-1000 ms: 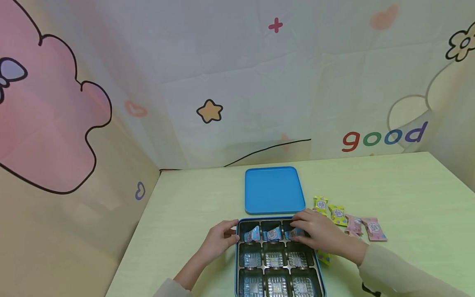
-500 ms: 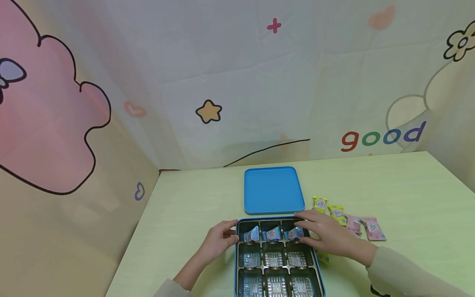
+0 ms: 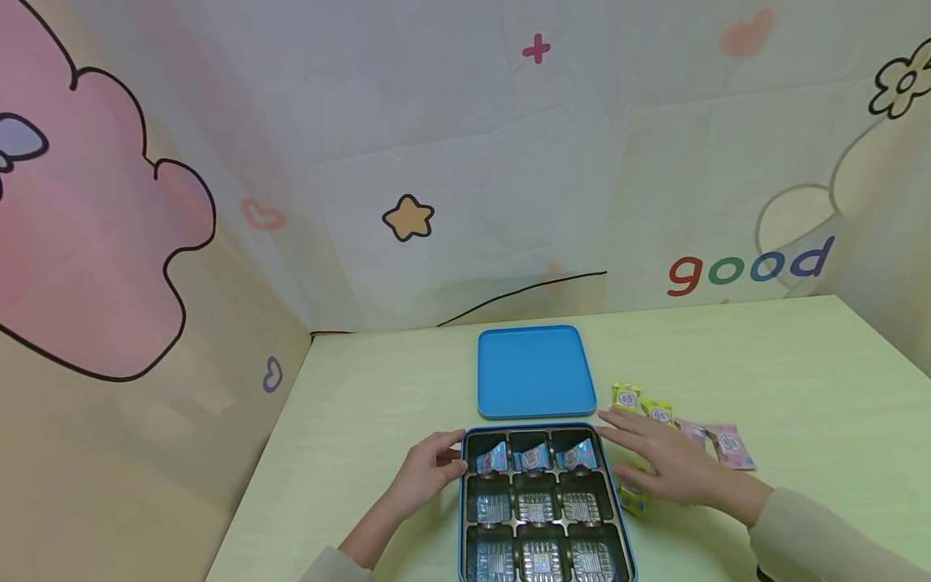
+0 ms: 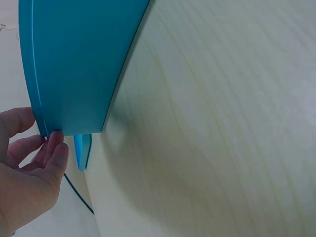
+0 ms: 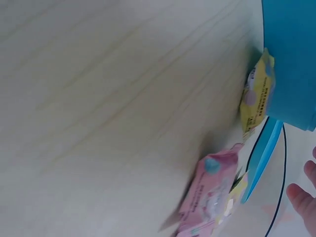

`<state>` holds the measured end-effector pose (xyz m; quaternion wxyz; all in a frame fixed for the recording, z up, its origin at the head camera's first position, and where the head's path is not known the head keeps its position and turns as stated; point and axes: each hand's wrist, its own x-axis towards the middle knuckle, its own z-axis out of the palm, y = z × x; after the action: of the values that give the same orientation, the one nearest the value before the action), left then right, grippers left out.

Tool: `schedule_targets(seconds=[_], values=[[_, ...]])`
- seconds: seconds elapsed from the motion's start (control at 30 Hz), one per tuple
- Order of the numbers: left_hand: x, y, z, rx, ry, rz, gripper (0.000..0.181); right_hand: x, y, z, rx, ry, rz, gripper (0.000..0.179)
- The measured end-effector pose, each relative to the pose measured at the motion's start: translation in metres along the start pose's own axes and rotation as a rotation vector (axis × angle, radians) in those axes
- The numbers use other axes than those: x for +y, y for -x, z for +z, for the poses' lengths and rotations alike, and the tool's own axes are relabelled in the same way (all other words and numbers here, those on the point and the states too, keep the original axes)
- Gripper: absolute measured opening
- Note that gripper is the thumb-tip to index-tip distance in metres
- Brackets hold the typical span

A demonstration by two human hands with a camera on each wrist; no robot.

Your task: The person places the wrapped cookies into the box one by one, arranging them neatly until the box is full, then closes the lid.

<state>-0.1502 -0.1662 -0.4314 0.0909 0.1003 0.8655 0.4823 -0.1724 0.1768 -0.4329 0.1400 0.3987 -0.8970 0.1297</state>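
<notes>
Three blue packets (image 3: 532,458) lie singly in the far-row compartments of a blue-rimmed box (image 3: 537,527), at eleven, twelve and one o'clock. At ten o'clock the left hand (image 3: 425,470) holds the box's edge with bent fingers. At two the right hand (image 3: 672,462) is open, fingers extended, gripping nothing, partly above a yellow packet (image 3: 631,503) near three o'clock. Outward, a blue lid (image 3: 537,372) lies at twelve, two more yellow packets (image 3: 626,395) around one to two, and pink packets (image 3: 731,447) toward two on the pale table (image 3: 385,380).
</notes>
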Motion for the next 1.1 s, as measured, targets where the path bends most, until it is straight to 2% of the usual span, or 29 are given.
schedule_targets(seconds=[0.13,0.33,0.57,0.83,1.1], values=[[0.0,-0.001,0.0,0.0,-0.012,-0.009,0.046,0.005,0.007,0.002,-0.004,0.01,0.002,0.052],[0.001,0.0,-0.001,0.0,-0.009,-0.011,0.046,0.012,0.016,0.007,-0.009,-0.03,-0.029,0.049],[-0.001,-0.002,0.0,0.001,-0.019,-0.013,0.046,0.014,0.022,0.011,-0.056,-0.046,-0.012,0.048],[-0.005,-0.004,0.001,0.005,-0.041,-0.032,0.045,0.013,0.027,0.014,-0.099,-0.032,-0.03,0.051],[-0.005,-0.005,0.001,0.008,-0.044,-0.023,0.046,0.012,0.031,0.015,-0.183,-0.082,0.004,0.049]])
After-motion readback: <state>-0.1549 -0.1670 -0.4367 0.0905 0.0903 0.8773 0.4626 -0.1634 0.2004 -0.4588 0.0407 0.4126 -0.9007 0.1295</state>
